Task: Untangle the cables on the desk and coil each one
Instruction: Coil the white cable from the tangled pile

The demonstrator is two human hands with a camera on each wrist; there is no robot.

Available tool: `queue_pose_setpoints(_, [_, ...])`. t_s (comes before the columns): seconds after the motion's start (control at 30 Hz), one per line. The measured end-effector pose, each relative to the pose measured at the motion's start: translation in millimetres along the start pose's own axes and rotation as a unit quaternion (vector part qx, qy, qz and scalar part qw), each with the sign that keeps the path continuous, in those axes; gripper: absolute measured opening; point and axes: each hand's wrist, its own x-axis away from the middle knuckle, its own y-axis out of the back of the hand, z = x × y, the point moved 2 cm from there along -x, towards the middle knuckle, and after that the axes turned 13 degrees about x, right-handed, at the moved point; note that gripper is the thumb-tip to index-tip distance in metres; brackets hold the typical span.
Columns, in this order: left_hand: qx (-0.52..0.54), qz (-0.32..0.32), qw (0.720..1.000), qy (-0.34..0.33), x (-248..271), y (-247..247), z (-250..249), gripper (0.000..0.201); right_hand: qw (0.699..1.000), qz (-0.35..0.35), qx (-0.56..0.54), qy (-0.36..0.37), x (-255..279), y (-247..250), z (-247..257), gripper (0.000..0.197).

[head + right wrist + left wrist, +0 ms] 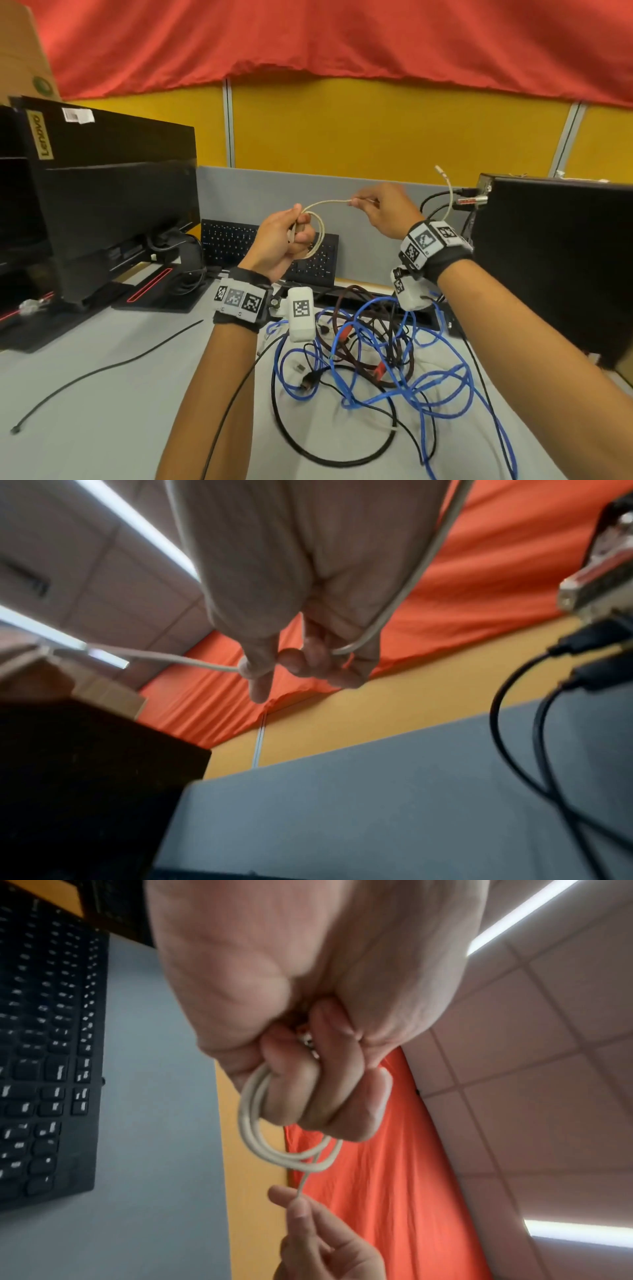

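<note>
1. Both hands are raised above the grey desk [102, 394], out over the black keyboard [233, 240] at the far side.
2. The left hand [277, 240] has its fingers clenched round a small coil of the beige cable [329, 202]; the left wrist view shows two or three loops [260, 1139] hanging below the curled fingers [308, 1096].
3. The right hand [383, 209] pinches the same cable between thumb and fingertips, with the other fingers loosely curled.
4. Between the two hands the cable runs left to right in a shallow upward arc. Past the right hand its free tail bends round and rises, ending with the connector tip [439, 169] pointing up and slightly left.
5. The coil's loops stand roughly upright, with the open ring facing the person.
6. On the near right of the desk lies the tangle: a blue cable [428, 394], a dark brown cable [359, 363] and a black cable [342, 459] crossing over one another.
7. A separate thin black cable [102, 370] lies stretched across the near left of the desk, apart from the tangle.
8. Room to move is hemmed by a black monitor [113, 192] on the left, a black computer case [555, 260] on the right and a grey partition [342, 192] behind.
9. The bare desk surface lies at near left, around the thin cable.
</note>
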Motion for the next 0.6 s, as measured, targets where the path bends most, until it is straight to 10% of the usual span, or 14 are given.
queue_pose_setpoints(0.3, [0.210, -0.166, 0.959, -0.094, -5, 20, 0, 0.039, 0.976, 0.115, 0.164, 0.086, 31, -8, -3, 0.032])
queue_pose_setpoints(0.43, [0.066, -0.104, 0.984, -0.126, -10, 7, 11, 0.037, 0.964, 0.191, 0.064, 0.175, 38, -15, 26, 0.021])
queue_pose_setpoints(0.6, [-0.185, -0.042, 0.979, -0.073, -11, -1, 22, 0.033, 0.973, 0.092, -0.037, 0.207, 33, 4, 48, 0.017])
